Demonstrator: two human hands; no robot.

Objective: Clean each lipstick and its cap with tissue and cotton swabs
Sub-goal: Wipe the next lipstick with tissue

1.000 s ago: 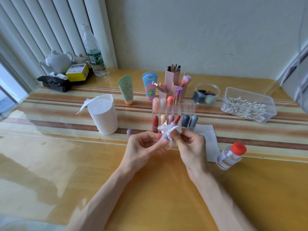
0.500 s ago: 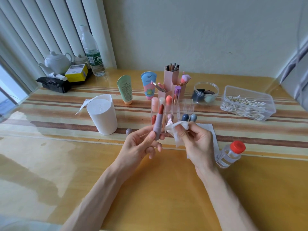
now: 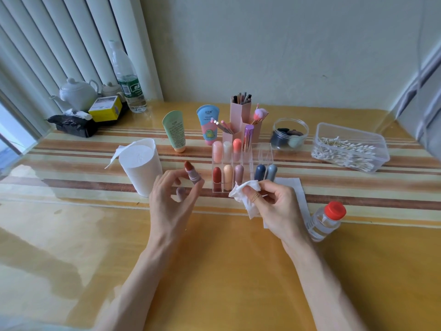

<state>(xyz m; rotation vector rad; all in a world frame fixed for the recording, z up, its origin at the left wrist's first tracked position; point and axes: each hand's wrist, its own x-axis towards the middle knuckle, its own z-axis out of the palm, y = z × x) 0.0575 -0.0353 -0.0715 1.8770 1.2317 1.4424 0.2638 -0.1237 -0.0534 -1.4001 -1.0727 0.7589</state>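
Observation:
My left hand [image 3: 171, 201] holds an uncapped mauve lipstick [image 3: 192, 174] upright, its dark red tip pointing up, just left of the clear organizer [image 3: 266, 154]. A mauve cap [image 3: 180, 192] lies on the table behind my left fingers. My right hand [image 3: 274, 206] pinches a crumpled white tissue [image 3: 245, 194] in front of the organizer, apart from the lipstick. Several capped lipsticks [image 3: 228, 176] stand in the organizer's slots. A flat tissue sheet [image 3: 290, 185] lies under my right hand.
A tissue roll [image 3: 140, 167] stands at left. A clear box of cotton swabs [image 3: 349, 149] sits at right, a red-capped bottle [image 3: 325, 220] near my right wrist. Two tubes [image 3: 175, 131], pink brush holders [image 3: 239, 118] and a sponge jar [image 3: 290, 133] stand behind the organizer.
My hands have come apart: the left carried the lipstick leftward, away from the tissue. The right hand keeps the tissue near the organizer's front.

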